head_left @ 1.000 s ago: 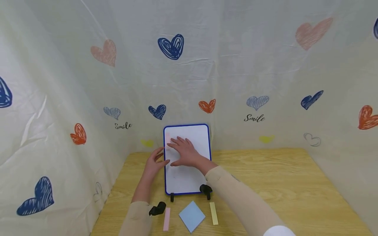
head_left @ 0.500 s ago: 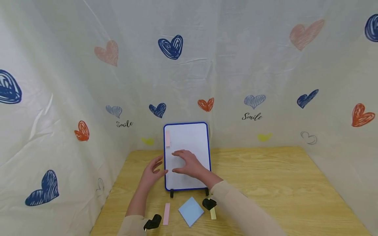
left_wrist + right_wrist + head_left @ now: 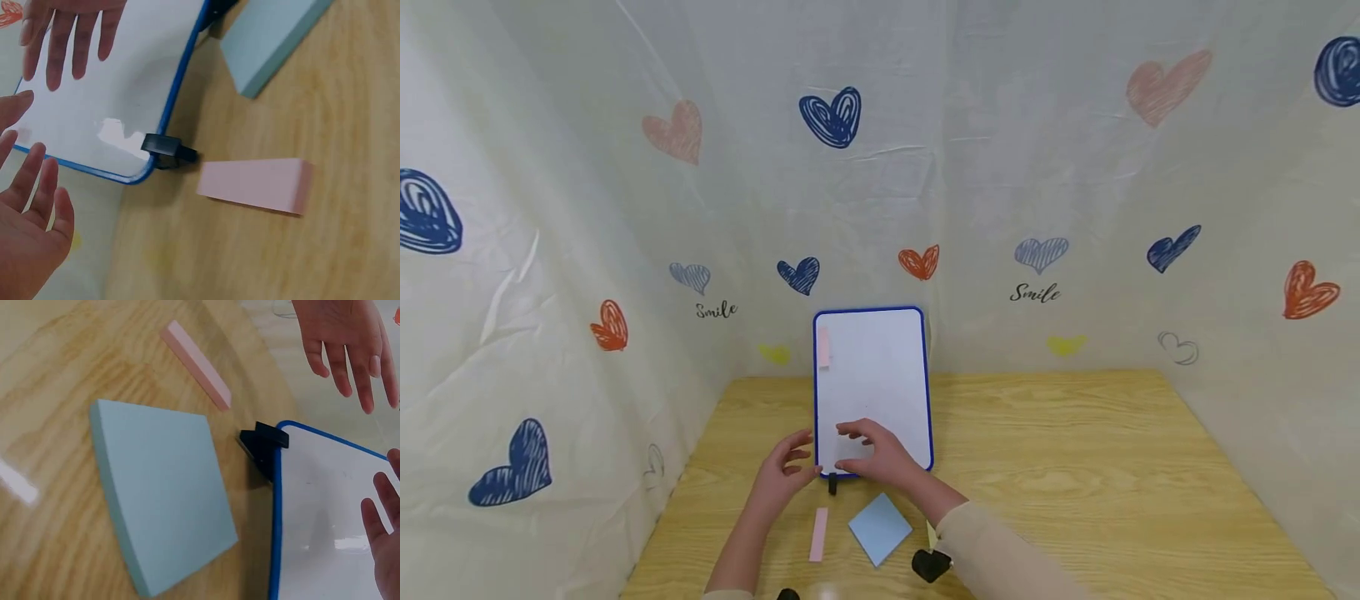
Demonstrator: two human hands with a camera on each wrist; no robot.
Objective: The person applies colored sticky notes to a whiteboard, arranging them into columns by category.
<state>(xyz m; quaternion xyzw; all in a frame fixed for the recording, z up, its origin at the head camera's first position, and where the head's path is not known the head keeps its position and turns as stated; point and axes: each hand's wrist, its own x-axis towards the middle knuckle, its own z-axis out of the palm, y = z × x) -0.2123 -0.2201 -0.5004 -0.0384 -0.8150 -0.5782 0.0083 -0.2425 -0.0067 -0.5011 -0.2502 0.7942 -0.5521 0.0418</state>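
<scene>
A whiteboard (image 3: 876,367) with a blue rim leans upright near the back of the table, a pink sticky strip (image 3: 823,347) on its upper left. My left hand (image 3: 778,477) is at the board's lower left edge, fingers loosely bent and holding nothing. In front of the board's lower part is my right hand (image 3: 882,455), thumb and fingers spread apart with nothing between them. Below the hands lie a narrow pink sticky-note pad (image 3: 253,183) and a square blue pad (image 3: 162,494). A yellow pad (image 3: 931,535) is mostly hidden by the right wrist camera.
Black stand feet (image 3: 165,150) hold the board's lower edge. The wooden table (image 3: 1075,467) stretches to the right. Behind it hangs a pale curtain (image 3: 970,192) with printed hearts.
Both hands have moved down the board toward its lower edge. The right hand has come away from the pink strip, now fully visible. The view has shifted slightly.
</scene>
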